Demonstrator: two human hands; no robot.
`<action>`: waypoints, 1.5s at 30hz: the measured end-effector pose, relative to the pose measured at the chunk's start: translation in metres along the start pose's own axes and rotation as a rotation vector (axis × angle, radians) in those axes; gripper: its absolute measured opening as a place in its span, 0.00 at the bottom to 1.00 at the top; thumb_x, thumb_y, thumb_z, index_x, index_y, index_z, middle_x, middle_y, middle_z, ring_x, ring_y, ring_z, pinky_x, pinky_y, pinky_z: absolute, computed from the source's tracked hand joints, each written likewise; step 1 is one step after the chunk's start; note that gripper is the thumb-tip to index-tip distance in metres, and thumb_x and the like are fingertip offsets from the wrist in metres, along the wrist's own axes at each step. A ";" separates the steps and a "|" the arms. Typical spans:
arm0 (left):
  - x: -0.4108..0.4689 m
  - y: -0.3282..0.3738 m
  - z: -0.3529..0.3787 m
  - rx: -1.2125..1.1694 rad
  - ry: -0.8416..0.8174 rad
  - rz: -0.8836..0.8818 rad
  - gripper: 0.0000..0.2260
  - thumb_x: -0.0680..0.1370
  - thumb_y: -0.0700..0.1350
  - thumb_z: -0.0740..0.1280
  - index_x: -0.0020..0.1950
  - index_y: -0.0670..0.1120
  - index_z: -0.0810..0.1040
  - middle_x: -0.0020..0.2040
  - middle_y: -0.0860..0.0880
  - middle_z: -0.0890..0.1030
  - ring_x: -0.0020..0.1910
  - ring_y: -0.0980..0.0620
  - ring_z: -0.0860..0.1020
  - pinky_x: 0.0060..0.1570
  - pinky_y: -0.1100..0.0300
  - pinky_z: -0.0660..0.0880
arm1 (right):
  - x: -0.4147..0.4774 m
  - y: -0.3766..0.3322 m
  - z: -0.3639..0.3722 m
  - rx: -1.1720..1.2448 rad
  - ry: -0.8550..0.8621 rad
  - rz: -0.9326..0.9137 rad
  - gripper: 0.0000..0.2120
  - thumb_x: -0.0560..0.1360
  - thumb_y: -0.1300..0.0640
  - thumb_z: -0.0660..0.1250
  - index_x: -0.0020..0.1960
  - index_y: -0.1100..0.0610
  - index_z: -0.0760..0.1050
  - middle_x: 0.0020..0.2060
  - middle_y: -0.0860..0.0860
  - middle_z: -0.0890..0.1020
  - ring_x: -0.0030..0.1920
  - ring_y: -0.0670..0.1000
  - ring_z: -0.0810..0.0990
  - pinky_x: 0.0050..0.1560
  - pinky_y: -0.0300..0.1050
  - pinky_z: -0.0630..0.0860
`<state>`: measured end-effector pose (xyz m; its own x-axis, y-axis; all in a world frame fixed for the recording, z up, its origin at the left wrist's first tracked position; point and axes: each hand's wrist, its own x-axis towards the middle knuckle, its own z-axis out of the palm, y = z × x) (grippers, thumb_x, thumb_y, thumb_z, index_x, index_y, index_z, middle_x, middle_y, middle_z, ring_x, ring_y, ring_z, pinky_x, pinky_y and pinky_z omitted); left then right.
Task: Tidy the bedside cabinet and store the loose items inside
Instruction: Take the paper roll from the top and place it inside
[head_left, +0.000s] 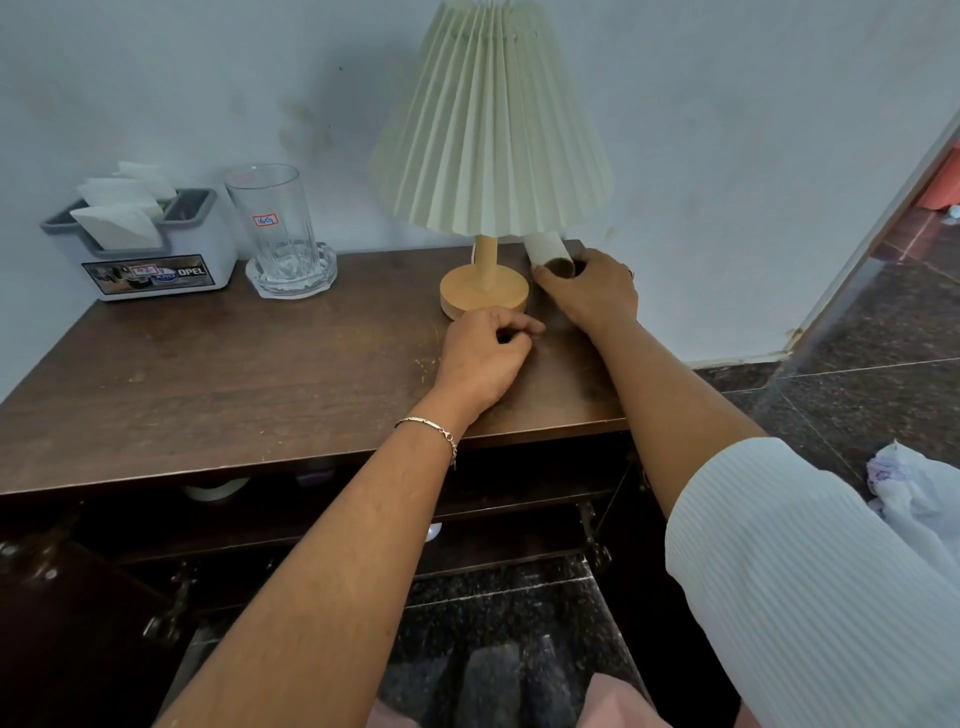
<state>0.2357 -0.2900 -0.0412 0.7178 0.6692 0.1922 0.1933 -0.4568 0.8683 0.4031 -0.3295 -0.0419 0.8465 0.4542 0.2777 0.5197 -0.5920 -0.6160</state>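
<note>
A dark wooden bedside cabinet (218, 374) fills the view, its doors open below. At the back right of its top lies a cardboard tube (548, 252) wrapped in white paper, partly under the lamp shade. My right hand (589, 291) grips the tube's near end with fingers and thumb curled around it. My left hand (485, 353) rests on the top just in front of the lamp's wooden base (483, 296), fingers curled and holding nothing I can see.
A pleated lamp (491, 135) stands at the back. At the back left are a grey organiser with tissues (156, 249) and a tall glass in a glass ashtray (283, 234). Inside the cabinet (363, 499) small items sit on dark shelves. Crumpled white cloth (914, 483) lies on the floor at right.
</note>
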 end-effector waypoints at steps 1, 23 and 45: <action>0.000 -0.001 0.000 0.000 0.000 -0.001 0.09 0.76 0.41 0.66 0.50 0.52 0.84 0.51 0.55 0.83 0.52 0.60 0.77 0.55 0.68 0.70 | 0.000 0.001 -0.001 0.028 0.019 0.003 0.26 0.69 0.37 0.65 0.57 0.55 0.76 0.51 0.53 0.81 0.56 0.56 0.76 0.52 0.49 0.74; -0.030 0.001 -0.005 -0.023 0.008 -0.096 0.08 0.74 0.40 0.67 0.50 0.51 0.81 0.51 0.52 0.83 0.54 0.54 0.79 0.61 0.58 0.74 | -0.083 0.015 -0.064 0.911 -0.021 0.453 0.22 0.69 0.49 0.67 0.57 0.62 0.71 0.51 0.58 0.77 0.45 0.55 0.82 0.40 0.44 0.81; -0.186 -0.064 -0.151 -0.797 -0.066 -0.536 0.19 0.75 0.51 0.69 0.61 0.41 0.79 0.55 0.45 0.81 0.56 0.48 0.80 0.50 0.54 0.80 | -0.259 -0.068 -0.009 1.062 -1.031 0.531 0.25 0.73 0.51 0.61 0.67 0.62 0.67 0.41 0.61 0.79 0.37 0.53 0.79 0.38 0.42 0.81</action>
<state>-0.0109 -0.2971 -0.0632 0.7068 0.6280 -0.3257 0.0128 0.4489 0.8935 0.1499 -0.4127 -0.0648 0.2283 0.8582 -0.4598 -0.4904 -0.3067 -0.8157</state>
